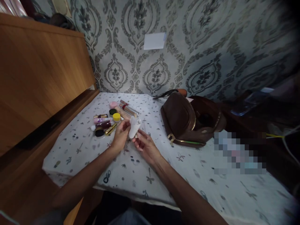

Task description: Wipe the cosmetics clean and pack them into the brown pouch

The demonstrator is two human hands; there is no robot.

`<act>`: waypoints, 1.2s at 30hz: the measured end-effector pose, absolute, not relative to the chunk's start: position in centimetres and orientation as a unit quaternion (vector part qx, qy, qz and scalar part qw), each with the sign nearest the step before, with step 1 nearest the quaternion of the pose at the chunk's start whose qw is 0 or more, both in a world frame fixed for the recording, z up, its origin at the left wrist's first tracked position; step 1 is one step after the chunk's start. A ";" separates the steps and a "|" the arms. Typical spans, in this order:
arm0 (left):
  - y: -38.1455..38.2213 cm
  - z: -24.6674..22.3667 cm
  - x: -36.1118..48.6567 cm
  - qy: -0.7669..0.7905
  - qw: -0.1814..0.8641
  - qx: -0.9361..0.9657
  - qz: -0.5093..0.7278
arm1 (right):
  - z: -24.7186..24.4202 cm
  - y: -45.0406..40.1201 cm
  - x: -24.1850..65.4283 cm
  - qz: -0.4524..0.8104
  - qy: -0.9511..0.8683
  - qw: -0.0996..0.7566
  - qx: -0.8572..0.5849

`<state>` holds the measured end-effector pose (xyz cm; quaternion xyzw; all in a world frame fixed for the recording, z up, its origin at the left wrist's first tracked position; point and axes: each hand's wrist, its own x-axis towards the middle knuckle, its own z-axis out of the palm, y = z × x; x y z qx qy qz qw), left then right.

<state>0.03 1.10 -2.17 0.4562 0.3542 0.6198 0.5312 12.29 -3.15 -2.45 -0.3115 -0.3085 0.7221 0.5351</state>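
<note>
A crumpled white tissue-like piece [134, 126] is held upright between my two hands, above the patterned white cloth. My left hand [122, 132] pinches its left side with closed fingers. The fingers of my right hand [146, 145] are curled and closed on its lower right edge. Just beyond and left of my hands lie several cosmetics: a yellow-lidded jar [116, 117], a dark green lid [112, 111], a pink round item [113, 104], a gold tube [111, 129], a dark round item [99, 132] and clear tubes with red parts [128, 109].
An open brown bag [187, 122] with gold zips stands right of my hands. A wooden cabinet [44, 72] rises at the left. A patterned wall [154, 72] with a white card [154, 41] is behind. Blurred items [239, 153] lie at the right.
</note>
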 end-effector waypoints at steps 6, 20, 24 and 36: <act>1.1 -2.4 -0.6 0.395 0.429 0.536 0.611 | -2.3 -3.2 12.2 0.691 -0.300 0.565 -0.336; 0.1 -1.2 -0.2 0.369 0.492 0.538 0.576 | -3.2 -2.7 12.4 0.504 -0.417 0.617 -0.437; 0.8 -2.1 0.1 0.324 0.578 0.403 0.631 | -3.4 -3.1 12.4 0.386 -0.505 0.600 -0.486; 0.8 -2.4 0.5 0.344 0.615 0.347 0.619 | -3.6 -3.9 12.1 0.304 -0.663 0.487 -0.481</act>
